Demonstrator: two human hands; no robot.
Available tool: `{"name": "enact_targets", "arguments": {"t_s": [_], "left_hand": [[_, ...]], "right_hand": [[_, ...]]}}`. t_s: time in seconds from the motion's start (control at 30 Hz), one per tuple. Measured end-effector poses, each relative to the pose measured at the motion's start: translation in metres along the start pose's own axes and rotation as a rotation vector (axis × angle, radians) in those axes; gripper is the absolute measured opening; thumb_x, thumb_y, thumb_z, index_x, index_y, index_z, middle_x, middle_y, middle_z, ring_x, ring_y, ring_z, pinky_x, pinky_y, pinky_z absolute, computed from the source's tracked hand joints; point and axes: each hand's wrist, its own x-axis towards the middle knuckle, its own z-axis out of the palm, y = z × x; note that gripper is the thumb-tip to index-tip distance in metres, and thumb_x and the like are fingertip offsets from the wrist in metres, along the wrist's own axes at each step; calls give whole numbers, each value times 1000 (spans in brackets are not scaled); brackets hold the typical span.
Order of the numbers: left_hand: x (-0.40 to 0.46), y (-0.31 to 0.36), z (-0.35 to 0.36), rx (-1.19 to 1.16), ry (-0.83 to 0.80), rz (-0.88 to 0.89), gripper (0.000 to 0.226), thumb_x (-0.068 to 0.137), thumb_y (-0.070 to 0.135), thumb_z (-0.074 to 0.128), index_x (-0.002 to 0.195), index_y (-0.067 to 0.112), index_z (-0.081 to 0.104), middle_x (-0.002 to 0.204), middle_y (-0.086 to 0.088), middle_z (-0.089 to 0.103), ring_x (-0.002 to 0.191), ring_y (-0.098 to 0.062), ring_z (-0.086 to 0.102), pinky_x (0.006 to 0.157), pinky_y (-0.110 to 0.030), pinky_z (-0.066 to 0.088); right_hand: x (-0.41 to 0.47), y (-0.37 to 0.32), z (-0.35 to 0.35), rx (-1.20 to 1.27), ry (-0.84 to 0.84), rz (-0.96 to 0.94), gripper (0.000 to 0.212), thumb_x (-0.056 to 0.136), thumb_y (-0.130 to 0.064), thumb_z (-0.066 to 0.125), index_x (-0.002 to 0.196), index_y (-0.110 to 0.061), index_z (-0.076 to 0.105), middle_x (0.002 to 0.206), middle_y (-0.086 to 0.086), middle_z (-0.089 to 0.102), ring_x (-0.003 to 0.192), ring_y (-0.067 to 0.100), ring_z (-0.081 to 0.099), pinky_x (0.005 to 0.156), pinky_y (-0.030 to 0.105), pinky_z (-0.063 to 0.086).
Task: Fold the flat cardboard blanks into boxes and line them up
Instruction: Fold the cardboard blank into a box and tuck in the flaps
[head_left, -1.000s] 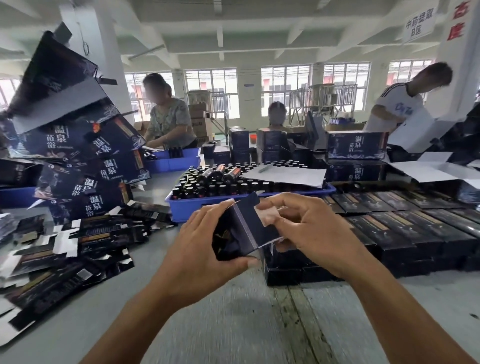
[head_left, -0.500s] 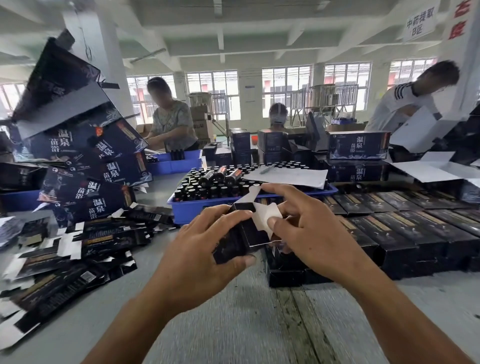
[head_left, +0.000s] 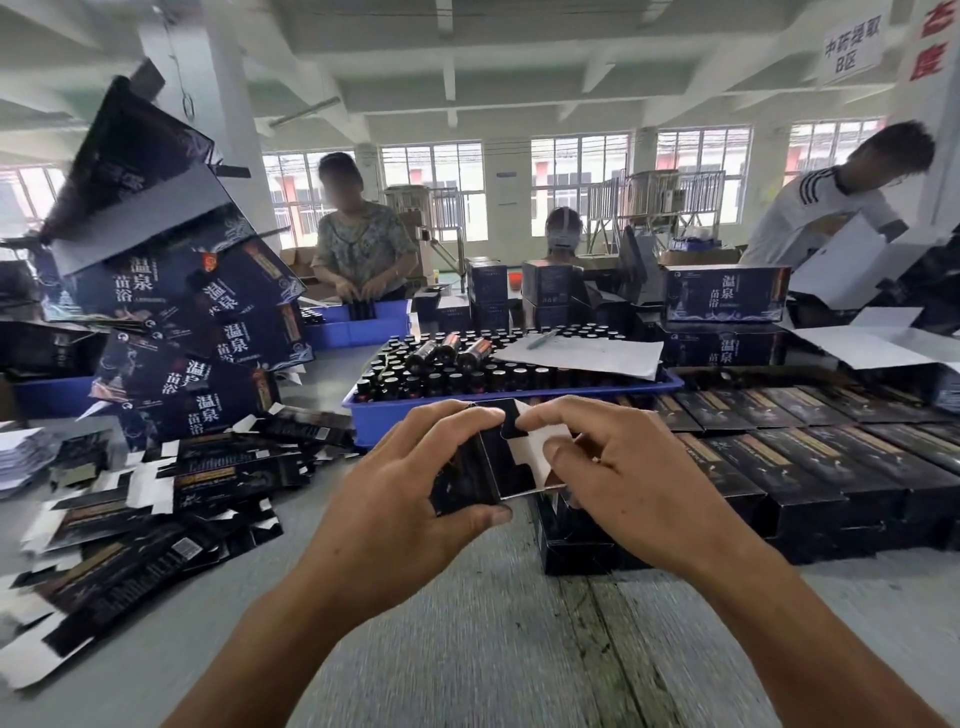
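Above the table's near middle, the left hand (head_left: 395, 499) gripped a half-formed box (head_left: 488, 462) while the right hand (head_left: 618, 478) pinched its end flap (head_left: 540, 441), tucked closer than a second earlier and suggesting closure was near. Finished boxes (head_left: 779, 467) lined the right side; flat blanks (head_left: 156, 499) lay left.

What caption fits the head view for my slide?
Both hands, left and right, fold a small black box beside rows of finished boxes.

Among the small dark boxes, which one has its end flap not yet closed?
The box gripped by the left hand and right hand; the lined-up boxes lie closed.
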Motion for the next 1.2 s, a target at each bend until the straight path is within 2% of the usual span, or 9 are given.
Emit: {"name": "enact_targets", "arguments": {"t_s": [0.1,0.17,0.27,0.4,0.53,0.73,0.93,1.03,1.2], "left_hand": [[-1,1,-1,31,-5,5,78,75,72,56,146,62,22,144,34,31,128,-3,44,101,-27,48],[-1,2,-2,53,6,6,75,78,74,56,145,62,23,143,30,30,129,-3,42,101,-28,47],[-1,2,-6,31,29,-2,71,78,72,58,143,53,37,141,23,35,127,-8,48,97,-36,53],[-1,4,-8,17,43,-7,66,78,67,60,140,49,46,142,19,38,127,-11,51,97,-42,54],[-1,12,-8,52,96,48,58,81,64,59,136,48,47,143,14,40,124,-16,54,92,-41,57],[1,18,-11,147,160,118,50,86,56,56,133,42,53,147,-1,43,119,-24,59,82,-44,61],[1,15,-9,114,205,102,55,83,41,78,132,39,52,148,-6,47,123,-26,57,88,-41,57],[1,15,-10,14,209,43,66,79,47,73,139,43,45,148,7,45,131,-16,51,99,-43,54],[-1,23,-7,-66,142,-38,92,69,70,60,149,56,16,140,48,25,128,8,42,104,-23,45]], "right_hand": [[1,-3,0,-25,-54,-17,30,104,-27,49,127,-41,64,92,-46,56,97,-21,53,72,4,44],[1,-5,-3,-15,-95,-37,37,100,-49,50,135,-43,58,108,-41,56,104,-19,53,78,8,41],[-1,-5,-10,-53,-178,-53,75,76,-83,52,143,-52,42,121,-42,53,109,-19,52,84,10,38],[-2,-8,-13,-8,-119,-17,49,86,-52,67,130,-59,49,101,-38,62,89,-7,65,67,9,47],[-4,-11,-6,67,50,4,31,87,-43,70,113,-56,59,86,-15,71,78,5,68,75,28,57],[-5,-17,2,127,156,5,49,89,-34,73,119,-59,43,103,-24,66,89,-6,64,71,16,51],[-9,-20,5,144,121,-27,26,92,-24,69,110,-43,65,104,-33,63,86,-7,63,66,7,46],[-9,-22,2,220,94,-27,26,95,-26,63,114,-41,70,102,-28,67,87,-1,65,68,8,48],[-5,-20,3,299,133,40,14,88,-43,68,101,-44,66,99,-35,67,90,-11,65,68,5,49]]}}
